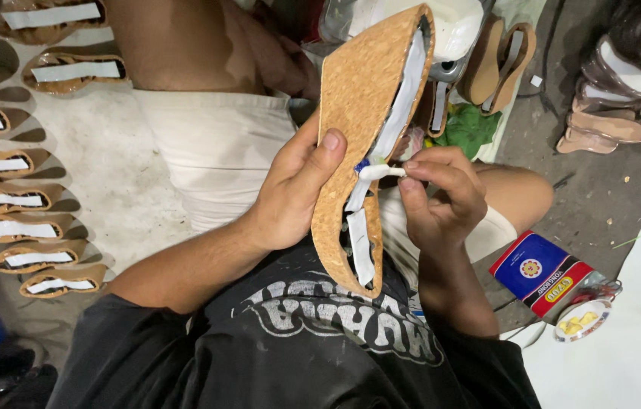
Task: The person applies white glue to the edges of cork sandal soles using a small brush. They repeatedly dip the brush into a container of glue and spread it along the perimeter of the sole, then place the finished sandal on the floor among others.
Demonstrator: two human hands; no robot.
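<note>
My left hand (295,189) grips a cork wedge shoe sole (362,106) held on edge over my lap, thumb pressed on its cork side. A white strip (392,121) lines its inner face. My right hand (442,193) pinches a small brush with a white glue-coated tip (377,172) against the sole's middle. Both hands are above my light shorts and black printed shirt.
A row of several cork soles with white strips (10,201) lies on the floor at left. More sandals are piled at top right (623,91). A blue and red box (540,271) and a small dish of yellow glue (582,320) sit at right, by a white sheet (639,333).
</note>
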